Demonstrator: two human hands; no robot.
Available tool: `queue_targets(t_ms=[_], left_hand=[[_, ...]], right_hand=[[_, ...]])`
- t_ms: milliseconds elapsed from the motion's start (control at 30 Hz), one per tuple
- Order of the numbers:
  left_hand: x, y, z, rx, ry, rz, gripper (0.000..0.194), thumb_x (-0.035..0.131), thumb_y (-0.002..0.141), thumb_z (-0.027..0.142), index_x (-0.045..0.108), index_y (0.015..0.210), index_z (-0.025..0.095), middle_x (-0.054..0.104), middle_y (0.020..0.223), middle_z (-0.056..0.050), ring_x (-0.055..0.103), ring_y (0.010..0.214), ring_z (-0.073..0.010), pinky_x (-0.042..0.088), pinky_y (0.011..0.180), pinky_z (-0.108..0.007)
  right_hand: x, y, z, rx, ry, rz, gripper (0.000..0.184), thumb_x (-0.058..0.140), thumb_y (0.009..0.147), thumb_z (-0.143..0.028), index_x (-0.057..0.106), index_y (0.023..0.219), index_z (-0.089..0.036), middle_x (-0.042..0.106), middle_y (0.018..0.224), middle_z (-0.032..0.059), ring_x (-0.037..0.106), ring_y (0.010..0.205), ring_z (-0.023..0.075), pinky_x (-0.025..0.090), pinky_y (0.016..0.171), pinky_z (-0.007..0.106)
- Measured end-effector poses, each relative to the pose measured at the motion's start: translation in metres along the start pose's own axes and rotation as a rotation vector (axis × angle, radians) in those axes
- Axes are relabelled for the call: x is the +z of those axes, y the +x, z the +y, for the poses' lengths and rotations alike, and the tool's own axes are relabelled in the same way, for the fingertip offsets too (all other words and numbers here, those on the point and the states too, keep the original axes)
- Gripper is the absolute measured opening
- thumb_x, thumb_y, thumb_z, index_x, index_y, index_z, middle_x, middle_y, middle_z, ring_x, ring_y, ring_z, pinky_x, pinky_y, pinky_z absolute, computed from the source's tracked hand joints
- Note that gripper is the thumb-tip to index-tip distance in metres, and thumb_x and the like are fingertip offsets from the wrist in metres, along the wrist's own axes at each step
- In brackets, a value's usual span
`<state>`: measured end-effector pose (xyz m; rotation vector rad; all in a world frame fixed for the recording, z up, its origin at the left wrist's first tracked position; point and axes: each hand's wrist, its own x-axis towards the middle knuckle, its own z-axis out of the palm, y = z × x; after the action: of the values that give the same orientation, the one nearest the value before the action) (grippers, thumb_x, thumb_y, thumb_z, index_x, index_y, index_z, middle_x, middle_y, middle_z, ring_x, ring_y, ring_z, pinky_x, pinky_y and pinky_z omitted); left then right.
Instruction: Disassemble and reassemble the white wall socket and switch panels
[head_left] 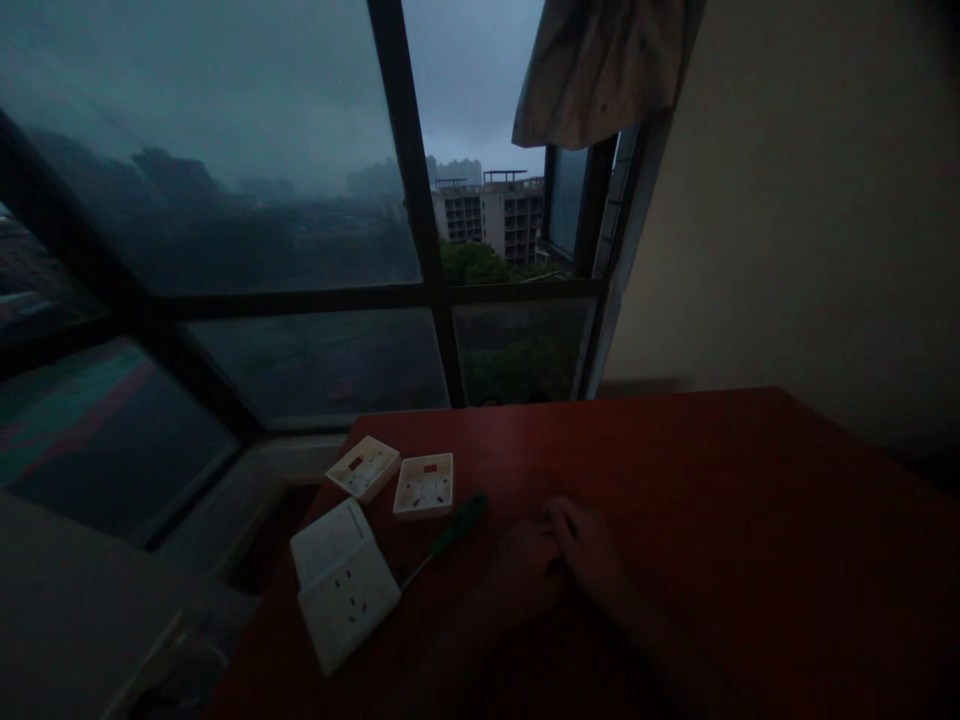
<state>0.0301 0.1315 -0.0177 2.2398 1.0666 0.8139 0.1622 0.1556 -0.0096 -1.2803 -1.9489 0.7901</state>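
In dim light, my left hand (pixel 529 562) and my right hand (pixel 589 548) meet above the red-brown table (pixel 697 480). Their fingers are closed and touch each other; whatever lies between them, if anything, is too dark to make out. Just left of my left hand lies a screwdriver (pixel 460 524) with a green handle, its thin shaft pointing toward a white wall socket plate (pixel 349 606). A second white plate (pixel 330 540) sits partly behind that socket. Beyond them are two open white mounting boxes, one tilted in angle (pixel 365 468) and one squarer (pixel 424 486).
Large dark-framed windows (pixel 300 300) rise beyond the table, one pane standing open. A cloth curtain (pixel 600 80) hangs at the upper right of the window. A plain wall (pixel 795 220) bounds the right side. The table's left edge runs close to the socket plates.
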Motion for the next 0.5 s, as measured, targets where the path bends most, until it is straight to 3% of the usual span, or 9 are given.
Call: queue_targets(t_ms=[500], left_hand=[[-0.0041, 0.0004, 0.0027, -0.013, -0.005, -0.004, 0.023, 0.058, 0.078, 0.007, 0.072, 0.094, 0.015, 0.073, 0.097, -0.009, 0.067, 0.088, -0.0222, 0.049, 0.077, -0.031]], right_hand=[[0.0002, 0.0005, -0.0025, -0.009, -0.015, 0.015, 0.029, 0.032, 0.092, -0.026, 0.055, 0.075, -0.021, 0.062, 0.072, 0.0019, 0.057, 0.066, 0.0147, 0.037, 0.062, 0.025]])
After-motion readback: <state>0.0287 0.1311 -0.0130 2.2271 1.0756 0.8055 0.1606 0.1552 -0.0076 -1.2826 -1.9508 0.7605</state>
